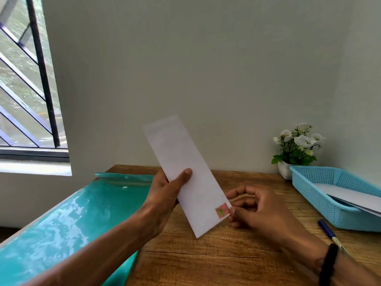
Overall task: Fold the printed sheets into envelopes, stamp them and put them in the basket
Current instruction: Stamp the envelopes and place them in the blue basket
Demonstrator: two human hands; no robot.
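Note:
A long white envelope is held upright and tilted above the wooden table. My left hand grips its left edge, thumb across the front. A small pink and green stamp sits at the envelope's lower right corner. My right hand pinches that corner beside the stamp, thumb at the edge. The light blue basket stands at the right, holding white paper.
A shiny teal sheet covers the table's left part. A blue pen lies in front of the basket. A small white pot of white flowers stands at the wall behind the basket. A window is at the left.

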